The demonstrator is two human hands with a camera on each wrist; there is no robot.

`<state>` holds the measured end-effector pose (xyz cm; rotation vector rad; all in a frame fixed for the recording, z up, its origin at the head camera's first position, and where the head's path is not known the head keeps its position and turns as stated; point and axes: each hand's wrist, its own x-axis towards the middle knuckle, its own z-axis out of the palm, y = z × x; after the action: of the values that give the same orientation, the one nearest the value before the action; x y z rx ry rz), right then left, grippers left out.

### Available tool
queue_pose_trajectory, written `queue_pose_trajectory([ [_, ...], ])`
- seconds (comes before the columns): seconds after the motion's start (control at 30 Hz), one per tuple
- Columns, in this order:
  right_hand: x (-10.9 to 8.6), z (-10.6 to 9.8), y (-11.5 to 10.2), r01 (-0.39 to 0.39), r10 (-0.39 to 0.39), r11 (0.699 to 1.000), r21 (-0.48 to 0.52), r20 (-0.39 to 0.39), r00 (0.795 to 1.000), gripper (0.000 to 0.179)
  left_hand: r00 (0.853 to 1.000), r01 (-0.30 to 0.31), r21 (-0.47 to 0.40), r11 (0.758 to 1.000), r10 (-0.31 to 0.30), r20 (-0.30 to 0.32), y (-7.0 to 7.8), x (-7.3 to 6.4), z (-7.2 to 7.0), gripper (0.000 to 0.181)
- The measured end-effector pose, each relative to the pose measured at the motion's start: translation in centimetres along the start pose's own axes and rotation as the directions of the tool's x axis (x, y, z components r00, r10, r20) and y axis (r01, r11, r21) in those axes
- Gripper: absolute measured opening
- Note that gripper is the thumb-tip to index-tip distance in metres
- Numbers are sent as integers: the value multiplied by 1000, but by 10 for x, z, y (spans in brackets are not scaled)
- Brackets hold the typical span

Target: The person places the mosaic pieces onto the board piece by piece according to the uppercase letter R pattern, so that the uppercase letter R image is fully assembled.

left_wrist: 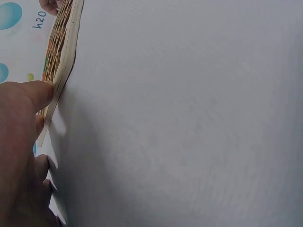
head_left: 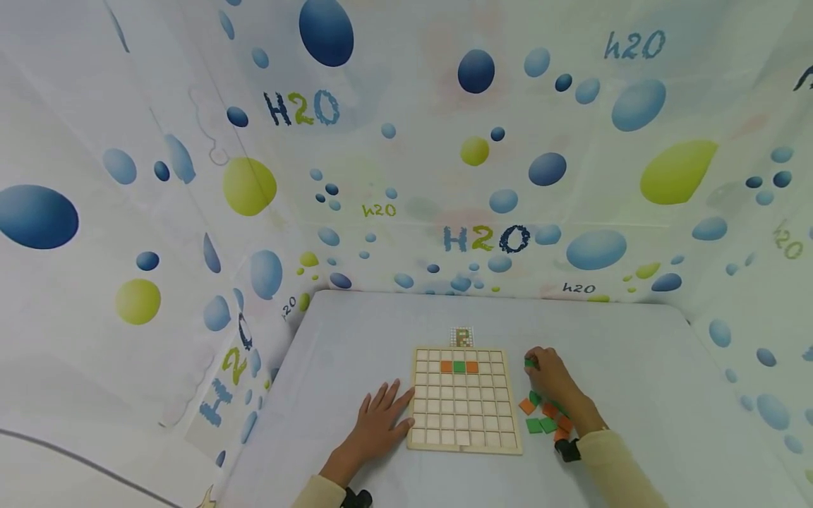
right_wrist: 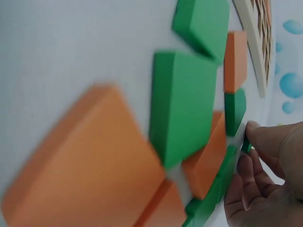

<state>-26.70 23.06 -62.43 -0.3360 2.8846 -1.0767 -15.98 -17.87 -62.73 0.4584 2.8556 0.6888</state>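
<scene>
A wooden grid board [head_left: 466,451] lies flat on the table, with two orange tiles and a green tile [head_left: 459,367] between them in a row near its top. Against the board's left edge rests my left hand [head_left: 377,425], fingers spread and straight, the thumb touching the rim in the left wrist view. To the right of the board my right hand [head_left: 554,377] pinches a green tile [right_wrist: 246,144] between thumb and fingers. Under and beside that wrist lies a loose pile of square tiles, orange [right_wrist: 90,165] and green [right_wrist: 184,106].
A small printed pattern card [head_left: 461,336] lies just beyond the board's far edge. The white table [head_left: 356,331] is bordered at the back and sides by a curtain [head_left: 413,169] printed with blue and lime drops.
</scene>
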Motion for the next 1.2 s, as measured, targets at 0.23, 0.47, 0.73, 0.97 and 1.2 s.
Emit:
queue_pose_trajectory([
  [0.23, 4, 7, -18, -11, 11, 1000, 5, 34, 999, 21, 1000, 3, -9, 1000, -3, 0, 1, -1, -2, 62],
  [0.47, 11, 26, -42, 33, -33, 999, 0, 20, 999, 22, 1000, 11, -15, 1000, -11, 12, 4, -2, -3, 62],
  [0.73, 10, 41, -66, 58, -59, 998, 9, 49, 997, 21, 1000, 5, -22, 1000, -5, 3, 7, -4, -5, 61],
  [0.97, 8, 42, -73, 79, -76, 996, -36, 64, 995, 9, 1000, 3, -12, 1000, -3, -3, 6, -4, -3, 62],
  [1.2, 10, 42, -74, 102, -102, 995, -1, 55, 993, 8, 1000, 3, -5, 1000, -3, -6, 8, -4, -6, 61],
])
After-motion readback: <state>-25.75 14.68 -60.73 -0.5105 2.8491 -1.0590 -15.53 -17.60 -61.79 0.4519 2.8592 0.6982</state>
